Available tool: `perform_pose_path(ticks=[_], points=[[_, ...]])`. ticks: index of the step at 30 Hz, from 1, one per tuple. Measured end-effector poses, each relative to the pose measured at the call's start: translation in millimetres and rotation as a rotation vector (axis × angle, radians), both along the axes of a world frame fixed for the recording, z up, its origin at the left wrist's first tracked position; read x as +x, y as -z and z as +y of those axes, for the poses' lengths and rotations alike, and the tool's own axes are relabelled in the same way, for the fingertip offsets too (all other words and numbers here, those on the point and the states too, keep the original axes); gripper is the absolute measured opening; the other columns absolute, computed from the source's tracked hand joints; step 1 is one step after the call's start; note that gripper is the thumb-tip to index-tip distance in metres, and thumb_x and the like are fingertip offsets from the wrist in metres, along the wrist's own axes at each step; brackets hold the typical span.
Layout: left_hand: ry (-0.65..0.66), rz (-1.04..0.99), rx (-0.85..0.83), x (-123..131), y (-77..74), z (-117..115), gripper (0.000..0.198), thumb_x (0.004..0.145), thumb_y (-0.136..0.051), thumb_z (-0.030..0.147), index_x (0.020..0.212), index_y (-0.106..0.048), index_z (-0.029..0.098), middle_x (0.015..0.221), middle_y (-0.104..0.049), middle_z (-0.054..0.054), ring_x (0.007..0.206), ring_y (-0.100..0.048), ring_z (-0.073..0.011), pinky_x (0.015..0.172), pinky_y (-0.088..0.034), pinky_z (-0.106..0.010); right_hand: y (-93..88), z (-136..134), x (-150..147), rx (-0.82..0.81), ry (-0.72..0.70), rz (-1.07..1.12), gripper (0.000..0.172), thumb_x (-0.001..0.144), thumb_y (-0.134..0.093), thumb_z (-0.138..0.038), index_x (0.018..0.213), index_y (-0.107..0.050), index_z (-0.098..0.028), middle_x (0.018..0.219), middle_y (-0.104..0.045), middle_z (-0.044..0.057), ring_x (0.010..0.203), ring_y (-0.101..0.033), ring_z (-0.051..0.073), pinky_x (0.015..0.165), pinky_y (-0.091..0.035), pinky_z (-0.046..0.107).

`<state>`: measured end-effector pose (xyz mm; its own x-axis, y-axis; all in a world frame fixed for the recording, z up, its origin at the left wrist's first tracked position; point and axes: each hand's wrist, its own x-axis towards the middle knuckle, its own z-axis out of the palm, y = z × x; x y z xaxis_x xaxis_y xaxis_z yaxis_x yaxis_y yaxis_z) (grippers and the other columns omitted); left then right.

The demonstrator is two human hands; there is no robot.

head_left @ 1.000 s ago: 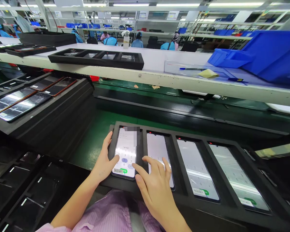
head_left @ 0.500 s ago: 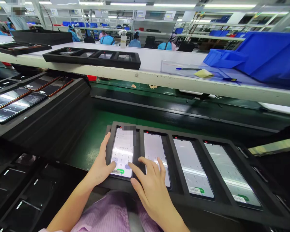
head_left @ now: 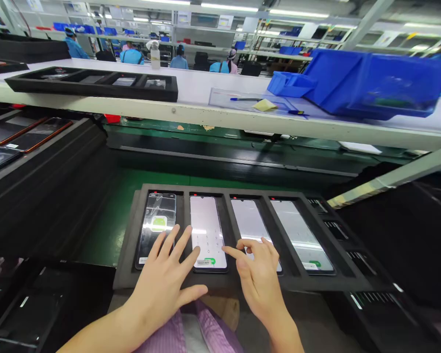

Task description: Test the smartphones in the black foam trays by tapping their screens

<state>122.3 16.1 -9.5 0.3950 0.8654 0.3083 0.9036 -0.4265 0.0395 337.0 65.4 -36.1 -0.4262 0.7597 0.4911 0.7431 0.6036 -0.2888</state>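
Four phones (head_left: 301, 230) in a row in near tray (head_left: 224, 282); left hand (head_left: 164, 275) over first phone (head_left: 158, 211) and left edge of second phone (head_left: 207, 228), right hand (head_left: 257, 275) over third phone (head_left: 248, 220); bench (head_left: 206, 115) behind: another tray (head_left: 95, 92) left, bottle (head_left: 155, 56) behind its right end, bins (head_left: 353, 81) right
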Motion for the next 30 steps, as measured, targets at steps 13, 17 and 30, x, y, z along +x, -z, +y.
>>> perform_pose_path(ticks=[13,17,30], points=[[-0.015,0.012,0.091,4,8.9,4,0.061,0.069,-0.067,0.05,0.123,-0.053,0.027,0.139,-0.044,-0.012,0.124,-0.039,-0.0355,0.097,-0.035,-0.05,1.5,1,2,-0.07,-0.029,-0.08,0.034,0.093,-0.032,-0.022,0.102,-0.064,-0.028,0.096,-0.052,0.003,0.094,-0.048,0.017,0.095,-0.026,0.042],[0.024,0.0,0.081,4,11.7,6,0.056,0.064,-0.071,0.052,0.112,-0.061,0.025,0.138,-0.045,-0.014,0.123,-0.04,-0.0369,0.096,-0.035,-0.053,3.0,0,3,-0.061,-0.01,-0.094,0.034,0.093,-0.033,-0.023,0.102,-0.065,-0.029,0.098,-0.052,0.003,0.095,-0.047,0.018,0.087,-0.031,0.039],[-0.032,-0.021,0.064,3,19.2,6,0.081,0.066,-0.058,0.069,0.132,-0.045,0.023,0.143,-0.038,-0.015,0.128,-0.031,-0.0369,0.102,-0.026,-0.052,-8.2,-2,-22,-0.059,-0.008,-0.153,0.037,0.094,-0.029,-0.033,0.109,-0.063,-0.033,0.103,-0.054,0.005,0.101,-0.049,0.02,0.1,-0.027,0.048]])
